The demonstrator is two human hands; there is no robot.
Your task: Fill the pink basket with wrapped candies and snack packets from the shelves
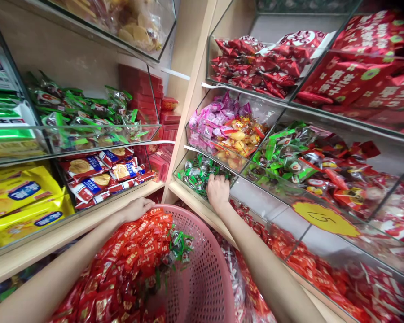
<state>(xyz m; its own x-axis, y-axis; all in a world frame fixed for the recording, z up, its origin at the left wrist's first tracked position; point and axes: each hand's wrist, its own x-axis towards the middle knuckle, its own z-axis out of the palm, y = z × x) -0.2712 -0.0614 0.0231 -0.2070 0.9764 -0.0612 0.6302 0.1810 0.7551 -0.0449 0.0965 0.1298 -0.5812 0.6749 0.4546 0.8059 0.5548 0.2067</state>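
Observation:
A pink perforated basket [202, 278] sits low in front of me, piled with red-wrapped sweets [128, 264] and a few green-wrapped ones [178, 244]. My left hand [137, 208] rests on the basket's far rim, fingers curled over it. My right hand [218, 190] reaches into a glass bin of green-wrapped sweets [197, 172], fingers bent down into the pile; what they hold is hidden.
Glass-fronted bins line wooden shelves on both sides: pink and orange sweets [227, 128], red packets [259, 63], mixed green and red sweets [309, 157], biscuit packs [101, 175], yellow packs [20, 197]. A yellow price tag [323, 218] sticks on the glass.

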